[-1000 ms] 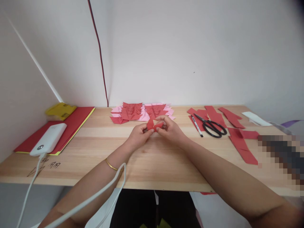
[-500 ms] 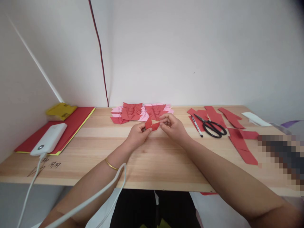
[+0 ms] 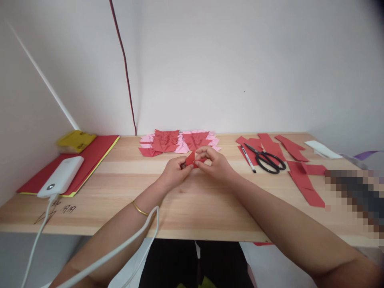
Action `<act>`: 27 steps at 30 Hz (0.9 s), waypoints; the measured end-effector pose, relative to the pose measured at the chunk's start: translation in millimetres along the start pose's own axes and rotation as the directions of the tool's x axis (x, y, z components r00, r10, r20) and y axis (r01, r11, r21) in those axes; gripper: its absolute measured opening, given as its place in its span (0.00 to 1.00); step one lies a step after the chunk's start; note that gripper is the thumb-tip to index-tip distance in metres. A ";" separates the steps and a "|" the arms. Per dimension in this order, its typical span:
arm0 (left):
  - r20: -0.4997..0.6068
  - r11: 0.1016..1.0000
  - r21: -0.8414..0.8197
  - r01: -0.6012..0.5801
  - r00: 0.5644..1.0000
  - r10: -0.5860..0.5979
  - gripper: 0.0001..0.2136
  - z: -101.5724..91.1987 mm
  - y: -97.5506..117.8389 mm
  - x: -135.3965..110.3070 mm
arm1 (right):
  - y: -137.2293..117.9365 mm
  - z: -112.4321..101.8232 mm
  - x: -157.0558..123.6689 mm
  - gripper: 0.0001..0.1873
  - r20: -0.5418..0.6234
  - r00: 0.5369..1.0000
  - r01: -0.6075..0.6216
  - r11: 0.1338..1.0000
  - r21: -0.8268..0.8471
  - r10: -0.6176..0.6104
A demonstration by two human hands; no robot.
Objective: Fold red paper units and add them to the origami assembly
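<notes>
A small folded piece of red paper (image 3: 190, 159) is held between my two hands, just above the wooden table. My left hand (image 3: 176, 171) pinches its left side between thumb and fingers. My right hand (image 3: 215, 163) closes on the right side, thumb and fingertips against the paper. Fingers cover much of the piece, so its full shape is hidden. Right behind my hands lie rows of folded red paper pieces (image 3: 166, 141) and pink folded paper pieces (image 3: 181, 148), overlapping one another near the wall.
Black-handled scissors (image 3: 267, 161) and a white pen (image 3: 248, 159) lie on red paper strips (image 3: 306, 188) at the right. Red sheets (image 3: 93, 158), a yellow packet (image 3: 76, 141) and a white power bank (image 3: 61, 176) are at the left. Its white cable (image 3: 120, 244) crosses before my left forearm.
My right hand has moved left, closer to my left hand, and its fingers now press nearer the middle of the red paper. The paper's raised point has changed shape.
</notes>
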State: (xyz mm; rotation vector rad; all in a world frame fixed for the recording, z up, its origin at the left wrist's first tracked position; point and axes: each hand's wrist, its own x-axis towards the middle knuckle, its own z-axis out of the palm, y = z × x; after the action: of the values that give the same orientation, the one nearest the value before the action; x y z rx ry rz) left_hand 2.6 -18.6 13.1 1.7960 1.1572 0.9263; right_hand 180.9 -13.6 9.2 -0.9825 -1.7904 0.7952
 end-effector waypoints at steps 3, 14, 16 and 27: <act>0.020 1.000 -0.001 -0.008 1.000 0.008 0.10 1.1 0.7 -0.3 | -2.3 0.1 -1.1 0.15 0.043 0.999 -0.003 1.000 -0.007 0.003; 0.031 0.999 0.044 -0.015 0.999 0.014 0.10 -2.0 2.7 -0.5 | -2.4 -0.9 0.2 0.08 0.073 0.997 -0.009 0.997 0.073 0.004; 0.026 0.999 0.041 -0.004 1.000 0.003 0.10 -1.9 2.9 -0.5 | -0.3 -1.3 0.0 0.08 0.051 0.998 -0.030 0.999 0.043 0.027; 0.006 0.999 0.053 -0.002 1.000 0.002 0.10 0.1 1.4 -0.4 | -4.6 1.4 -0.8 0.12 0.089 0.996 0.029 1.000 -0.011 -0.028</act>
State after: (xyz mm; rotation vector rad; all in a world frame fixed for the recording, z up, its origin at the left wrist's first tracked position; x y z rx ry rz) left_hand 3.1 -19.4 14.3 1.8411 1.1868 0.8985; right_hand 178.5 -16.6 12.2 -0.9400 -1.8836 0.8221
